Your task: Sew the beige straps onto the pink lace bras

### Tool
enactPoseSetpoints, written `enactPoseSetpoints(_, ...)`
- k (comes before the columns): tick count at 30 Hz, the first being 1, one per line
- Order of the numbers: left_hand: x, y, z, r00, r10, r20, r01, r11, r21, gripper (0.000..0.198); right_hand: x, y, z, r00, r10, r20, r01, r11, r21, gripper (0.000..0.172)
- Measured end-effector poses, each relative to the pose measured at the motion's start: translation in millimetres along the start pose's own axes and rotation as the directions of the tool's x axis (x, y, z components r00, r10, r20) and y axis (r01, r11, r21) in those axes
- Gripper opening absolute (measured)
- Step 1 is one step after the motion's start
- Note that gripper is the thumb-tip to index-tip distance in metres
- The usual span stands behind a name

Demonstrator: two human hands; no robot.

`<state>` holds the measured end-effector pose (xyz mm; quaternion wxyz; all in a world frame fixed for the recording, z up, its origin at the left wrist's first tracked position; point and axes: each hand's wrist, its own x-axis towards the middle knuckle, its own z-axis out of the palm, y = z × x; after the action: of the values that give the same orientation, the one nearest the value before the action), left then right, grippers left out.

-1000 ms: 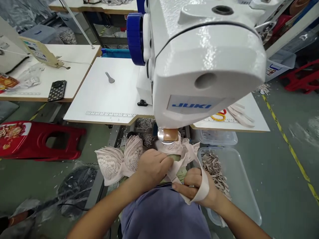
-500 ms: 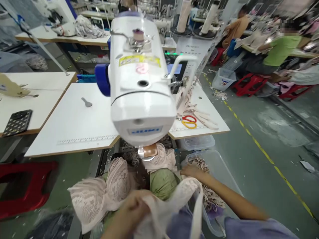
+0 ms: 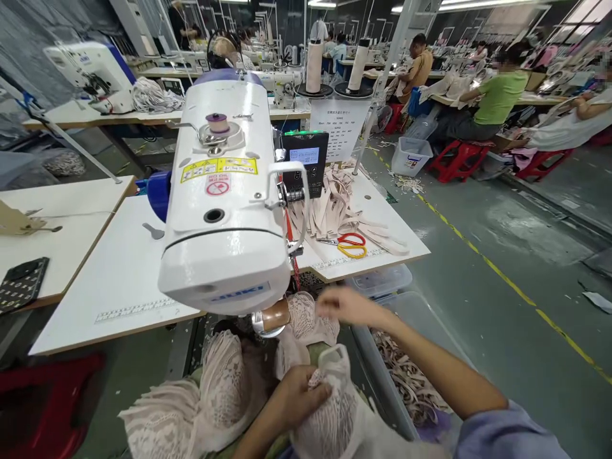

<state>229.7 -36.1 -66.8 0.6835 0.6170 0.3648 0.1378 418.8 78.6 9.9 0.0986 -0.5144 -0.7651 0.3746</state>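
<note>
My left hand (image 3: 299,400) is closed on a pale pink lace bra (image 3: 332,408), its thumb pressed over the cup; a strap loop stands up from the cup's upper edge. My right hand (image 3: 342,306) is raised in front of the sewing machine, beside a lace cup (image 3: 303,315) near the machine's free end. Its fingers look bent and are blurred, so whether they touch that cup or hold anything is unclear. More lace cups (image 3: 222,376) lie to the left of my left hand. The white sewing machine (image 3: 222,255) stands over the work.
Red-and-yellow scissors (image 3: 352,245) lie on the right table part, in front of a heap of pale strips (image 3: 329,207). A clear bin (image 3: 444,338) of scraps stands low at right. A red stool (image 3: 62,408) is at left. A co-worker in green (image 3: 502,95) sits far right.
The view has tilted up and shifted. My right hand has risen from beside the bin towards the machine. The bra in my left hand now shows its lace cup rather than loose straps.
</note>
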Motion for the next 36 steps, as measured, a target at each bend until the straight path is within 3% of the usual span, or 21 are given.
enactPoseSetpoints(1, -1.5, 2.1, -3.0, 1.000, 0.000, 0.017, 0.001, 1.000, -0.024, 0.053, 22.0, 1.4, -12.3, 0.967, 0.138, -0.216, -0.148, 0.989, -0.029, 0.013)
enactPoseSetpoints(3, -6.0, 4.9, -9.9, 1.000, -0.006, -0.003, 0.006, 0.997, -0.075, 0.058, 66.5, 6.1, -38.2, 0.901, 0.201, -0.384, -0.225, 0.974, -0.017, 0.013)
enactPoseSetpoints(5, -11.9, 7.8, -16.1, 0.996, -0.035, -0.081, 0.025, 0.992, -0.122, 0.062, 101.9, 12.9, -60.2, 0.855, 0.232, -0.465, -0.255, 0.967, 0.014, 0.011)
enactPoseSetpoints(8, -22.7, 15.0, -25.2, 0.971, -0.085, -0.222, 0.049, 0.986, -0.160, 0.066, 122.4, 22.9, -76.1, 0.848, 0.223, -0.480, -0.208, 0.974, 0.087, 0.008)
enactPoseSetpoints(12, -35.0, 30.6, -38.1, 0.918, -0.136, -0.372, 0.061, 0.977, -0.205, 0.070, 94.3, 28.7, -62.6, 0.917, 0.116, -0.381, -0.027, 0.973, 0.231, 0.017)
enactPoseSetpoints(16, -43.8, 48.9, -48.5, 0.880, -0.111, -0.461, 0.040, 0.986, -0.160, 0.067, 38.5, 24.1, -13.6, 0.978, -0.008, -0.208, 0.093, 0.910, 0.404, 0.029)
enactPoseSetpoints(17, -46.2, 52.3, -50.4, 0.879, -0.101, -0.467, 0.035, 0.988, -0.147, 0.065, 24.3, 21.1, 2.3, 0.989, -0.046, -0.143, 0.113, 0.857, 0.502, 0.033)
enactPoseSetpoints(19, -51.3, 56.1, -53.3, 0.882, -0.086, -0.463, 0.028, 0.991, -0.132, 0.061, -1.7, 12.6, 33.7, 0.993, -0.115, 0.026, 0.052, 0.620, 0.783, 0.038)
enactPoseSetpoints(21, -56.2, 55.9, -54.8, 0.881, -0.077, -0.467, 0.024, 0.993, -0.119, 0.057, -23.0, 1.9, 59.1, 0.987, -0.101, 0.122, -0.067, 0.433, 0.899, 0.036)
enactPoseSetpoints(22, -58.4, 54.6, -55.1, 0.874, -0.073, -0.481, 0.022, 0.994, -0.109, 0.055, -31.5, -3.5, 68.1, 0.990, -0.057, 0.127, -0.093, 0.409, 0.908, 0.033)
enactPoseSetpoints(25, -63.0, 50.3, -55.0, 0.845, -0.065, -0.531, 0.030, 0.997, -0.076, 0.049, -48.3, -15.5, 81.3, 0.998, 0.067, -0.009, -0.025, 0.481, 0.877, 0.025)
enactPoseSetpoints(29, -66.2, 51.2, -52.8, 0.817, -0.028, -0.576, 0.032, 0.999, -0.003, 0.045, -51.4, -21.6, 81.6, 0.989, 0.115, -0.088, 0.016, 0.521, 0.853, 0.037)
enactPoseSetpoints(33, -67.3, 56.6, -48.2, 0.787, 0.052, -0.615, 0.033, 0.991, 0.126, 0.038, -43.9, -31.5, 74.9, 0.996, 0.074, -0.045, 0.001, 0.514, 0.858, 0.037)
enactPoseSetpoints(36, -67.0, 60.0, -45.0, 0.800, 0.085, -0.594, 0.034, 0.982, 0.186, 0.038, -38.6, -43.1, 66.9, 0.996, -0.032, -0.089, 0.090, 0.615, 0.783, 0.034)
